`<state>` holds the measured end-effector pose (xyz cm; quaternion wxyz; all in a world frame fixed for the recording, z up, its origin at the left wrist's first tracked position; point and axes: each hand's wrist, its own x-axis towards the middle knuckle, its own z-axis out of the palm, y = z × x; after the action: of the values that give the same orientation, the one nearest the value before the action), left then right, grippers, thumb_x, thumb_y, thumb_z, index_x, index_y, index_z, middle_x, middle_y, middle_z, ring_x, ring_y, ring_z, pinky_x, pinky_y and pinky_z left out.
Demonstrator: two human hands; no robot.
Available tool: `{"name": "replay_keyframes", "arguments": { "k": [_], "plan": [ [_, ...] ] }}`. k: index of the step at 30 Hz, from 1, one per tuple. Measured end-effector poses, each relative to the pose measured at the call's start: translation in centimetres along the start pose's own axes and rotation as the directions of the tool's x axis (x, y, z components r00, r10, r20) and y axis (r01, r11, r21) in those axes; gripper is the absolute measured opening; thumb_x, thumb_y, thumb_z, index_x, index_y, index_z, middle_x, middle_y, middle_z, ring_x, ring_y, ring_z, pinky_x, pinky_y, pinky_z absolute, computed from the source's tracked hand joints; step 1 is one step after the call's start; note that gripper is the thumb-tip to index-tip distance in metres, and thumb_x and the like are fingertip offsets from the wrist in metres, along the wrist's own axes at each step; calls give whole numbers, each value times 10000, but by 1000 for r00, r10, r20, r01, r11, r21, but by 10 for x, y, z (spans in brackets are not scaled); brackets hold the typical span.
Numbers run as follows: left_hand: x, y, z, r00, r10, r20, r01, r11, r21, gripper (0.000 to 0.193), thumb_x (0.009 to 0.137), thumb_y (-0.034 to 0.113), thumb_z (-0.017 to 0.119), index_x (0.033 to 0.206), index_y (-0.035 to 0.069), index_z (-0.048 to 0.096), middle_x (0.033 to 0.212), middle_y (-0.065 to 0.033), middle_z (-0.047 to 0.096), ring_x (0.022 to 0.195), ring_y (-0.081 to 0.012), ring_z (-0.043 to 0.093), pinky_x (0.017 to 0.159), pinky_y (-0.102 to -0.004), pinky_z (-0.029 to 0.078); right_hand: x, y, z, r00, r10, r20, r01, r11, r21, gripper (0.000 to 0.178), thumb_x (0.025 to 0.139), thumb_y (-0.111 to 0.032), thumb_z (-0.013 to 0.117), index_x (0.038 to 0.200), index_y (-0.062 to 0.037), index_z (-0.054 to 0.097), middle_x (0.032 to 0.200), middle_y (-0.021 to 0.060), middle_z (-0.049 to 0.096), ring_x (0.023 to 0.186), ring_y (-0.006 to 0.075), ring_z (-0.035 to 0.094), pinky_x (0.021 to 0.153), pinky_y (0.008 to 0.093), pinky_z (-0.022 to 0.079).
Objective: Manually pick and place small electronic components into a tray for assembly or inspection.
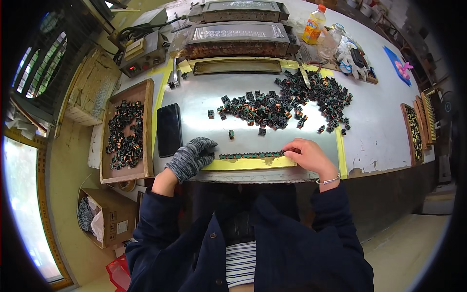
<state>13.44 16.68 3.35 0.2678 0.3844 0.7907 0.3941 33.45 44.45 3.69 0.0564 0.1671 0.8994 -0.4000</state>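
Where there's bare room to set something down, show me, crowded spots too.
Bare: the metal sheet between the black phone and the component pile; the pale tabletop between the right yellow tape and the wooden trays at far right. Crowded: the pile itself, and the front edge, where the gloved left hand and bare right hand flank the component row.

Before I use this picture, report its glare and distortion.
Head view: fisheye bending bows the worktable edges, with black corners; head view: glare whitens patches of the metal sheet around the pile of small parts; head view: the window at lower left is washed out.
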Motion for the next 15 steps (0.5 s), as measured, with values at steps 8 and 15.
{"name": "replay_keyframes", "arguments": {
  "k": [8,15],
  "plan": [
    [0,-11,-4,993,-87,76,67,969,238,196,805,196,626,950,68,661,905,-145,629,872,-309,604,785,-371,480,2,2,7,996,-68,-55,62,993,-100,163,812,-177,575,885,-50,646,840,75,617,814,244,595,718,335,467],
    [7,-6,6,995,-68,69,33,906,421,214,847,250,546,924,84,658,915,-131,632,888,-314,586,807,-399,455,5,4,11,996,-19,-83,9,992,-124,170,848,-205,538,936,-65,578,860,86,619,848,274,582,732,372,455]
  ]
}}
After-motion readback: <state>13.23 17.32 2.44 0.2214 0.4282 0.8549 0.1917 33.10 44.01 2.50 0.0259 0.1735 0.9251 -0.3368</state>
